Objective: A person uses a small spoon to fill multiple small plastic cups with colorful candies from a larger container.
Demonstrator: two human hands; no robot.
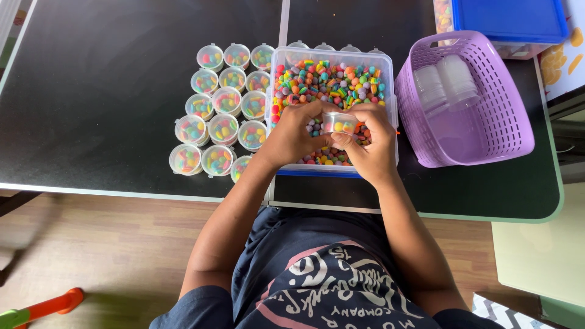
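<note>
Both of my hands hold one small clear plastic cup (339,123) with a few coloured candies in it, just above a clear rectangular bin (332,56) full of mixed coloured candies. My left hand (294,134) grips the cup from the left. My right hand (370,141) closes on it from the right, fingers over its rim. To the left of the bin, several lidded cups filled with candies (220,116) stand in rows on the black table (109,91).
A purple slotted basket (487,140) with stacks of empty clear cups (445,82) sits right of the bin. A blue-lidded container (509,18) is at the far right corner. The table's front edge runs just before my body; wooden floor lies below.
</note>
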